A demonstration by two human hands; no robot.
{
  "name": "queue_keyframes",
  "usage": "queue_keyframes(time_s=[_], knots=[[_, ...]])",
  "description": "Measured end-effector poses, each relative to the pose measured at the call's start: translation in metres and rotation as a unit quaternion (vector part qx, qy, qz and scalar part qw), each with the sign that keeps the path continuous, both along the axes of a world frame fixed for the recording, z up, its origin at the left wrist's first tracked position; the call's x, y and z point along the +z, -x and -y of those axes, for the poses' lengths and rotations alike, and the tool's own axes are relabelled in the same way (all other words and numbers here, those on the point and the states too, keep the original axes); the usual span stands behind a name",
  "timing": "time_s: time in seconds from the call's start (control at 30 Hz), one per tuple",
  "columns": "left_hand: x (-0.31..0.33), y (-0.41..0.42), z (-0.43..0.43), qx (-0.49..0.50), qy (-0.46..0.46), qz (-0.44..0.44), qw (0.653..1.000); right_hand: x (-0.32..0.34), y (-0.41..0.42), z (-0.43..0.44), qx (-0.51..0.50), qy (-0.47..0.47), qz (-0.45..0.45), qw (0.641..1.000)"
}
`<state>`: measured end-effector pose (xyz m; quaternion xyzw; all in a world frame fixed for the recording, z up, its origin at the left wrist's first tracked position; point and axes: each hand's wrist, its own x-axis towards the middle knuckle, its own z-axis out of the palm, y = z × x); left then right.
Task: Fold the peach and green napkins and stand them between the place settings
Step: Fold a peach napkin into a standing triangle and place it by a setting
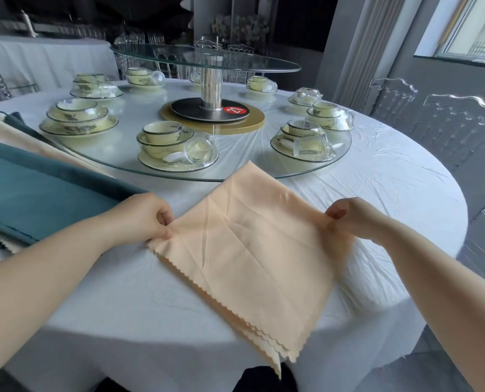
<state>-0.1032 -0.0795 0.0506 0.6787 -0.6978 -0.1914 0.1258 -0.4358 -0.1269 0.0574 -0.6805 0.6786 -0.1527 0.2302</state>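
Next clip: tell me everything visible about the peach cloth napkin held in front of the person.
The peach cloth napkin is smooth fabric with zigzag-cut edges and sharp crease lines. It is folded into stacked layers, set as a diamond on the white tablecloth, its far corner pointing at the round glass turntable, its near corner hanging over the table edge. The left hand pinches its left corner, the right hand its right corner.
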Motion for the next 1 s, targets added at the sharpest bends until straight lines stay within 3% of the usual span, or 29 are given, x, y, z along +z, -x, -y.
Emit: queue_keyframes(time_s=[0.2, 0.33, 0.6, 0.87, 0.93, 1.0], knots=[[-0.018, -0.007, -0.011, -0.004, 0.127, 0.009, 0.992, -0.018, -0.001, -0.001, -0.002, 0.100, 0.005, 0.995], [-0.034, -0.018, -0.022, -0.107, 0.287, 0.060, 0.950, -0.027, 0.009, -0.019, 0.030, 0.164, -0.018, 0.986], [-0.037, -0.027, -0.025, -0.165, 0.298, 0.046, 0.939, -0.032, 0.023, -0.034, 0.068, 0.220, -0.094, 0.969], [-0.026, 0.007, -0.036, -0.003, 0.219, -0.109, 0.970, -0.029, 0.020, -0.043, 0.093, 0.208, -0.058, 0.972], [-0.017, 0.037, -0.041, -0.031, 0.203, -0.116, 0.972, -0.030, 0.020, -0.045, 0.103, 0.202, -0.036, 0.973], [-0.011, 0.071, -0.046, -0.107, 0.173, -0.068, 0.977, -0.031, 0.018, -0.047, 0.105, 0.201, -0.019, 0.974]])
